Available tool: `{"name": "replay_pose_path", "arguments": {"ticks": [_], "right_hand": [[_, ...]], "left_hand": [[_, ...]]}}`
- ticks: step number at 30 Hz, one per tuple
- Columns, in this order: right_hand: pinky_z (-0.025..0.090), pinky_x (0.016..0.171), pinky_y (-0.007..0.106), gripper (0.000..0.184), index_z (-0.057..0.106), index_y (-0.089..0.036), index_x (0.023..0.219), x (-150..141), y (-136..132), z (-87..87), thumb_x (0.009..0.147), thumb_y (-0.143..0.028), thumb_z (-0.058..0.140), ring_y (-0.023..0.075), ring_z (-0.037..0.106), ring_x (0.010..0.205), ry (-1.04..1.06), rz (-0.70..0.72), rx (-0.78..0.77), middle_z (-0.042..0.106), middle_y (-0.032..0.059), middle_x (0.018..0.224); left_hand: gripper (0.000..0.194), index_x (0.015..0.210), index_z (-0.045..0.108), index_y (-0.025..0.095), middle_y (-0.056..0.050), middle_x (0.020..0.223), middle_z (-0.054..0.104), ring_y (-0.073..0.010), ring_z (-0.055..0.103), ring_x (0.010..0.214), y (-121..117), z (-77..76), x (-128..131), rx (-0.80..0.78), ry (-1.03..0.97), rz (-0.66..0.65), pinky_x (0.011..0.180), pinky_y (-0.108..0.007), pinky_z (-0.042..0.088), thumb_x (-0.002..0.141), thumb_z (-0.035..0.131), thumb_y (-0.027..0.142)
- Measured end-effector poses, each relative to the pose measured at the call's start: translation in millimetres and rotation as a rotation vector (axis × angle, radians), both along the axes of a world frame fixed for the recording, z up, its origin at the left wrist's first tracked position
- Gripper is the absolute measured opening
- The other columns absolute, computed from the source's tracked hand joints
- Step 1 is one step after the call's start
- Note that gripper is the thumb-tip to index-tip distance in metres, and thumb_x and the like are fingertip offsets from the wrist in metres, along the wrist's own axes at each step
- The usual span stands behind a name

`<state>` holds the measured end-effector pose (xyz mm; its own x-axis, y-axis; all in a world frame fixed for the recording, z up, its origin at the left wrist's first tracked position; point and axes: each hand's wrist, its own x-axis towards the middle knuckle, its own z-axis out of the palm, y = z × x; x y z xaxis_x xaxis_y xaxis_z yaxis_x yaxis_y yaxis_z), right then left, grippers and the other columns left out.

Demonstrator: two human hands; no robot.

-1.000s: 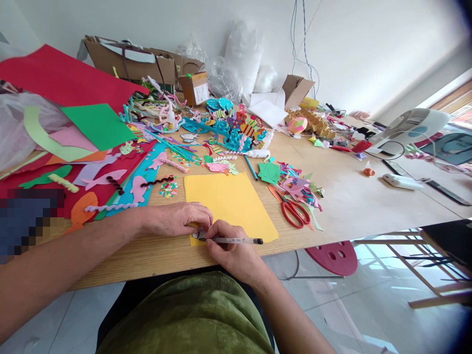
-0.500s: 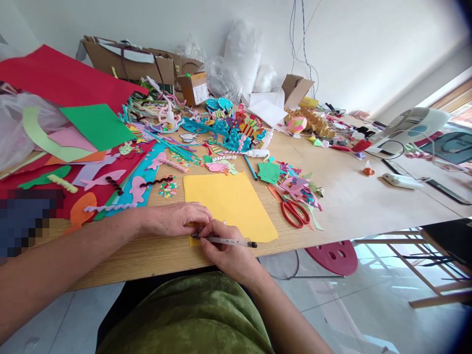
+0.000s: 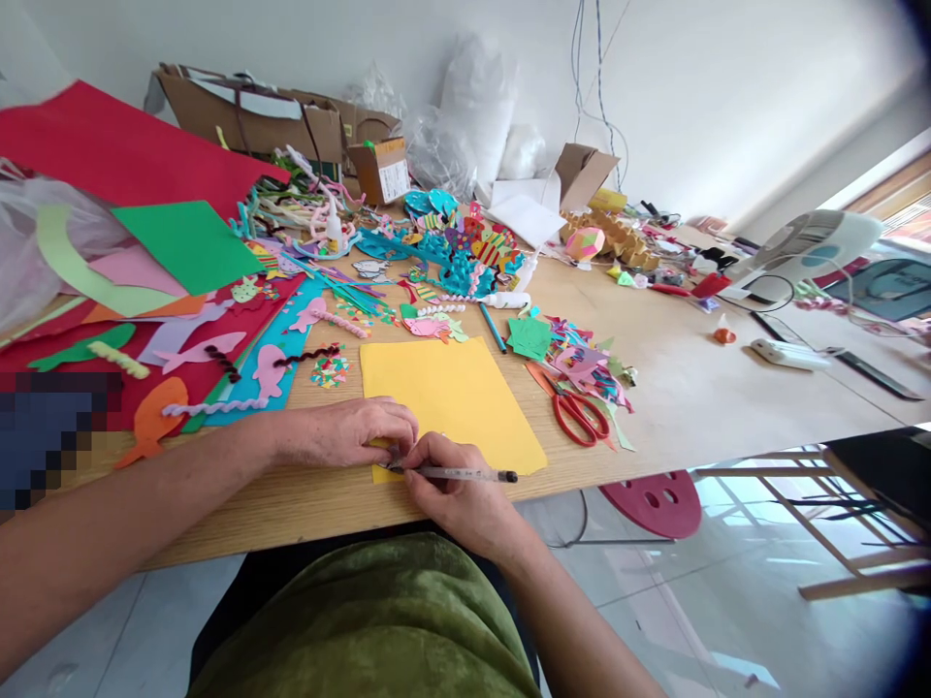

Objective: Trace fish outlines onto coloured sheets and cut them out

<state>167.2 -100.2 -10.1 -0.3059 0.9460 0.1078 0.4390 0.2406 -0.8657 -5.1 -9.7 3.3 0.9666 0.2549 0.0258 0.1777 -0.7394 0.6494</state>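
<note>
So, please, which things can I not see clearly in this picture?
Yellow sheet, lower left part: head view, partly under left hand and right hand.
Print on small box: head view, too small.
Chair: head view, cut off by right edge.
Dark blue thing at left: head view, pixelated.

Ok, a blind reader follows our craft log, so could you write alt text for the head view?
A right hand holds a pen over a yellow sheet on a wooden table, a left hand resting near its tip. Red-handled scissors lie right of the sheet, and colourful fish cutouts lie left of it.
</note>
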Motion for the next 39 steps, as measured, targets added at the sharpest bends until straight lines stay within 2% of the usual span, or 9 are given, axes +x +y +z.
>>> {"name": "replay_pose_path", "arguments": {"ticks": [11, 27, 39], "right_hand": [[0.036, 0.053, 0.020, 0.007, 0.054, -0.018, 0.072, 4.4, -1.7, 2.5, 0.072, -0.013, 0.049, 0.0100, 0.047, 0.055, -0.020, -0.031, -0.053, 0.058, -0.0014, 0.064], [0.033, 0.050, 0.018, 0.008, 0.053, -0.017, 0.069, 9.2, -2.8, 4.4, 0.070, -0.010, 0.051, 0.0073, 0.043, 0.052, 0.025, -0.073, -0.064, 0.051, -0.0049, 0.058], [0.031, 0.046, 0.017, 0.011, 0.053, -0.018, 0.074, 10.7, -3.3, 4.2, 0.072, -0.008, 0.049, 0.0064, 0.040, 0.049, -0.002, -0.030, -0.098, 0.049, -0.0061, 0.057]], "left_hand": [[0.015, 0.084, 0.059, 0.018, -0.004, 0.100, 0.062, -0.0158, 0.053, 0.093, 1.6, -6.2, -2.0, 0.024, -0.009, -0.014, 0.084, -0.023, 0.038, 0.085, 0.049, 0.007], [0.021, 0.087, 0.061, 0.021, -0.004, 0.101, 0.060, -0.0160, 0.053, 0.091, 5.3, -19.0, -5.4, 0.064, -0.072, -0.036, 0.081, -0.024, 0.039, 0.086, 0.045, 0.007], [0.023, 0.091, 0.061, 0.021, -0.004, 0.100, 0.060, -0.0159, 0.053, 0.092, 2.3, -11.5, -3.7, 0.064, -0.049, -0.029, 0.083, -0.024, 0.039, 0.086, 0.043, 0.007]]}}
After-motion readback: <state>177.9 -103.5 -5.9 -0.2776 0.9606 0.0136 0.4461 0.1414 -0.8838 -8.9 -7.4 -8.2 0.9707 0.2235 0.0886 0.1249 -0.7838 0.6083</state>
